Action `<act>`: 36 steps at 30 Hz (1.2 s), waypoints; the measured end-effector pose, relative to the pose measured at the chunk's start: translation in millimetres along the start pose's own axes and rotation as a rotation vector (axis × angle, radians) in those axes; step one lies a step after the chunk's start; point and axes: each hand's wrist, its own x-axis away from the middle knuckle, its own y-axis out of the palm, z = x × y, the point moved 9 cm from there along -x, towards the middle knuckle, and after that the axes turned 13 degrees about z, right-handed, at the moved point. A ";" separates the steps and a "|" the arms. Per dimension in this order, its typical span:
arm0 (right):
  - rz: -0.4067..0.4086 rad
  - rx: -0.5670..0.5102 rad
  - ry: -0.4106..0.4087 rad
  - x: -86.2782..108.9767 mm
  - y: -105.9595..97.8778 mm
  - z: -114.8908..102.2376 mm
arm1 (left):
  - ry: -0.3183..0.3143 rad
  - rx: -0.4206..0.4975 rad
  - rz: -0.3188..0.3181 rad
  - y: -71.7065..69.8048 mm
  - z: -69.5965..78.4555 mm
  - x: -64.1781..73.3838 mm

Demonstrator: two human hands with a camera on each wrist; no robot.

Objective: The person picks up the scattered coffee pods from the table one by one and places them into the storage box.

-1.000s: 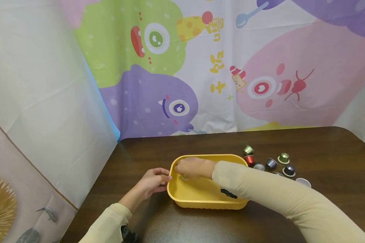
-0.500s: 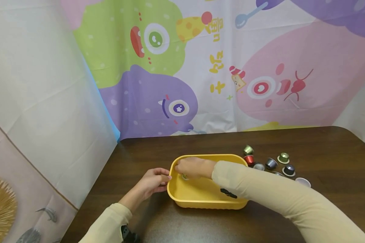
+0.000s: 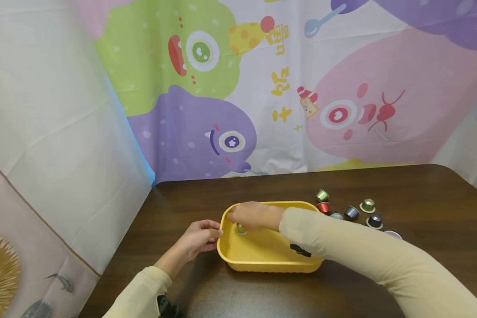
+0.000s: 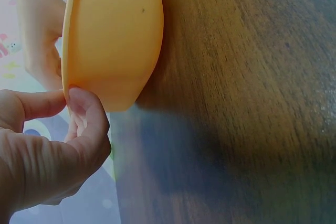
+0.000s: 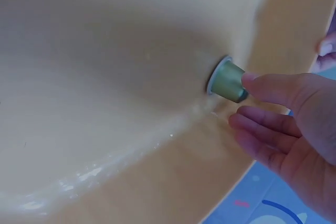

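The green capsule (image 5: 226, 81) sits inside the yellow tray (image 3: 270, 266), by the thumb of the loosely parted right hand (image 5: 299, 116); the left hand (image 3: 198, 239) pinches its rim (image 4: 67, 40). The right sleeve (image 3: 361, 251) crosses the tray, near other capsules (image 3: 352, 213).

The dark wooden surface (image 3: 191, 198) leaves wide passage in front of the yellow rectangular plastic tray (image 3: 274, 267), and a narrower strip behind it, before the printed fabric backdrop (image 3: 284, 150). Over the tray's front wall, a hand can reach the middle of its floor. The right hand (image 3: 251, 216), beside a small green metal capsule (image 5: 227, 81), blocks the back left corner; its cream fabric sleeve (image 3: 353, 236) bars the right end. The left hand (image 3: 200, 237) obstructs the left rim. Scattered metal capsules (image 3: 351, 213) crowd the tray's right.
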 end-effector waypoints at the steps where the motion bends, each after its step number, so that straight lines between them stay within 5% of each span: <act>1: 0.003 -0.003 0.005 1.5 -2.2 0.6 | -0.001 0.002 0.003 0.0 -0.1 -0.2; 18: 0.110 -0.008 0.003 34.6 -32.6 17.2 | -0.001 0.011 0.007 -0.1 -0.8 -0.2; 36: 0.372 0.042 -0.070 64.6 -61.5 23.3 | -0.008 0.008 0.020 -1.2 -1.9 -2.5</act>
